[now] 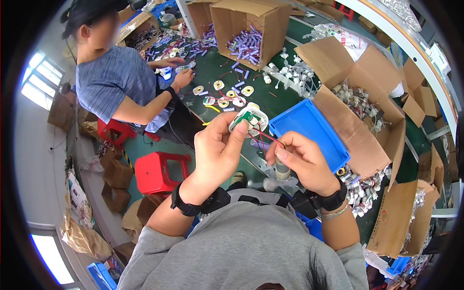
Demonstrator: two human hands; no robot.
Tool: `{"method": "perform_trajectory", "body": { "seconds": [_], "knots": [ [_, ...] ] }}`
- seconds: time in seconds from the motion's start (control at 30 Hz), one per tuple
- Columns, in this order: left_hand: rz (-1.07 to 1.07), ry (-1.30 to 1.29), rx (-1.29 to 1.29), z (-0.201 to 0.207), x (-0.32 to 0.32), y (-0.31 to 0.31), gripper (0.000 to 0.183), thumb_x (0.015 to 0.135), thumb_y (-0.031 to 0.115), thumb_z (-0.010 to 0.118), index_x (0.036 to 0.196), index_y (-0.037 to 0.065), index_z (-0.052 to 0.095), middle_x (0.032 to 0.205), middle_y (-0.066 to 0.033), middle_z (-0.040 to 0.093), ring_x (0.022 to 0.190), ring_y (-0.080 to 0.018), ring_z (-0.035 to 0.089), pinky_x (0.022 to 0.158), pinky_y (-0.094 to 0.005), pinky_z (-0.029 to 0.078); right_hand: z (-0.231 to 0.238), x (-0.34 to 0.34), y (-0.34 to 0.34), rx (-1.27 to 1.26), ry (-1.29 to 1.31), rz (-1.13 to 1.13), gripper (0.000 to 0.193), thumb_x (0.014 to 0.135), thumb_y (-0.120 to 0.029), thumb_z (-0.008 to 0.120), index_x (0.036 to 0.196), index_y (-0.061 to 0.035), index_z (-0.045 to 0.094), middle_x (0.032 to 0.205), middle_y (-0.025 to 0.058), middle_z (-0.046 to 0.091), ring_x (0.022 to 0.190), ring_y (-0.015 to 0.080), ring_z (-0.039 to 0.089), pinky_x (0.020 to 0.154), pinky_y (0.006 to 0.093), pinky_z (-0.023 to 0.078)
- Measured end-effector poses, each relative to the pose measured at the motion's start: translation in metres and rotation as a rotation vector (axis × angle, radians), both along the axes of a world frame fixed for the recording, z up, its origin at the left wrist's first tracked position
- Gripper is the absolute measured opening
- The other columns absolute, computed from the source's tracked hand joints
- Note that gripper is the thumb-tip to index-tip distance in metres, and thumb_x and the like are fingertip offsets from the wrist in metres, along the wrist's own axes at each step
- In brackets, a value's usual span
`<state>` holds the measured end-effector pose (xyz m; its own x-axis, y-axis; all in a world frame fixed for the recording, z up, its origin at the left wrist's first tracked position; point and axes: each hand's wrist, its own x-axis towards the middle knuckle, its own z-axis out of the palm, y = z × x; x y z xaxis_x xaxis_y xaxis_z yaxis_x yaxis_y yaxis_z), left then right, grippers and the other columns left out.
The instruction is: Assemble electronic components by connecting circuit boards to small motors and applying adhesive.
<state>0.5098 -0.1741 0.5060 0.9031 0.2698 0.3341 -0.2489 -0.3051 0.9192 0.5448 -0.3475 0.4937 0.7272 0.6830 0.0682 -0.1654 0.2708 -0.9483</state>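
My left hand [220, 147] grips a white plastic housing [262, 117] between thumb and fingers. Inside the housing sits a green circuit board [250, 117], with the thumb pressed at its lower edge. Red and dark wires [265, 136] run from the board to my right hand [303, 159], which pinches them between thumb and forefinger. Just beneath those fingers is a small grey cylindrical part [282, 170]; whether the hand also holds it, I cannot tell. A purple cylindrical cell [259, 144] lies behind the wires. Round white parts with yellow rings [223, 102] lie beyond my left hand.
An open blue tray [309, 133] stands right of the housing. Cardboard boxes [345, 128] of small parts crowd the right side. Purple cells fill another box [270, 34] at the back. A co-worker [118, 82] handles parts at left, near a red stool [157, 171].
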Motion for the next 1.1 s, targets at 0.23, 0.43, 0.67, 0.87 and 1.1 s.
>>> {"method": "perform_trajectory", "body": {
  "seconds": [0.23,0.43,0.67,0.87,1.1],
  "knots": [
    [-0.071,0.033,-0.163,0.000,-0.006,-0.015,0.017,0.082,0.011,0.054,0.090,-0.004,0.055,0.066,-0.0026,0.058,0.059,-0.0022,0.050,0.051,-0.0169,0.040,0.024,-0.007,0.008,-0.220,-0.102,-0.120,0.009,0.082,-0.008,0.051,0.083,0.0004,0.049,0.066,0.0010,0.050,0.060,0.0065,0.050,0.051,0.0200,0.038],
    [-0.142,0.138,-0.228,-0.013,-0.014,-0.017,0.018,0.083,0.011,0.052,0.093,-0.004,0.051,0.071,-0.0024,0.057,0.064,-0.0027,0.051,0.055,-0.0168,0.042,0.011,-0.020,0.022,-0.406,-0.780,-0.553,0.007,0.074,-0.002,0.055,0.079,-0.0008,0.051,0.068,0.0126,0.055,0.057,0.0263,0.055,0.050,0.0314,0.043],
    [-0.610,0.374,-0.623,0.004,-0.015,-0.004,0.042,0.087,0.030,0.044,0.115,-0.001,0.038,0.100,-0.0099,0.053,0.089,-0.0145,0.054,0.075,-0.0293,0.046,0.013,-0.031,0.021,-0.398,-0.775,-0.435,0.007,0.073,-0.003,0.056,0.079,-0.0027,0.052,0.069,0.0098,0.055,0.057,0.0241,0.055,0.049,0.0314,0.042],
    [-0.657,0.400,-0.739,0.004,-0.019,-0.002,0.045,0.088,0.037,0.040,0.113,-0.001,0.041,0.099,-0.0122,0.053,0.088,-0.0167,0.054,0.076,-0.0288,0.045,0.006,-0.037,0.029,-0.416,-0.899,-0.462,0.009,0.072,-0.003,0.056,0.080,-0.0043,0.053,0.063,0.0087,0.055,0.053,0.0226,0.055,0.046,0.0312,0.042],
    [-0.600,0.320,-0.604,0.005,-0.033,-0.004,0.043,0.089,0.035,0.036,0.105,-0.005,0.043,0.099,-0.0151,0.053,0.088,-0.0197,0.054,0.078,-0.0307,0.044,0.010,-0.041,0.029,-0.317,-0.977,-0.511,0.015,0.064,-0.002,0.062,0.076,-0.0057,0.054,0.056,0.0057,0.053,0.045,0.0180,0.053,0.040,0.0274,0.040]
  ]
}}
